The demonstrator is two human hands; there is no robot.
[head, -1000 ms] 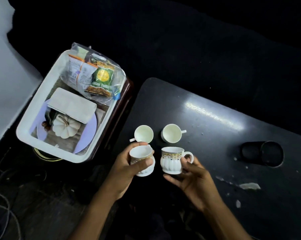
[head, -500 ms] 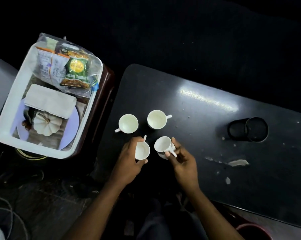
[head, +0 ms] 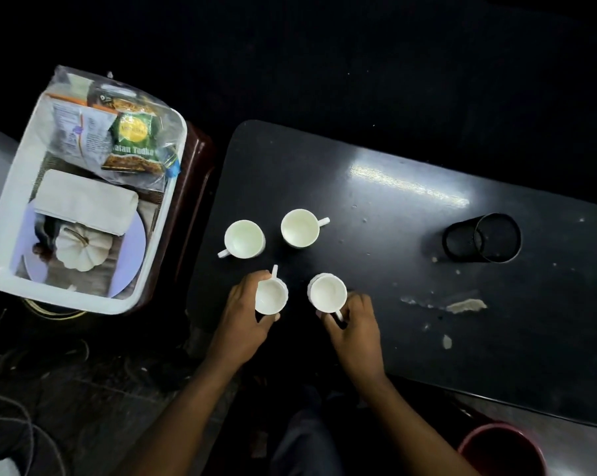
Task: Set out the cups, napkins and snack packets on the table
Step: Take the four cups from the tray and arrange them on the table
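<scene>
Four white cups are standing upright on the black table (head: 410, 304), all near its left end, in two rows of two. The back left cup (head: 243, 239) and the back right cup (head: 300, 228) are standing free, apart from each other. The left hand (head: 247, 316) is wrapping its fingers around the front left cup (head: 270, 296), which is sitting close to the near edge of the table. The right hand (head: 353, 324) is pinching the handle of the front right cup (head: 328, 292) between its fingertips. To the right of the cups a wide stretch of table is lying open, as far as one black mesh holder (head: 482, 238) lying on its side.

Left of the table, one white tub (head: 7, 187) is holding one stack of napkins (head: 84, 202) and one clear bag of snack packets (head: 118, 132); how many packets are inside, I cannot tell. A white pumpkin ornament (head: 80, 247) is resting below the napkins.
</scene>
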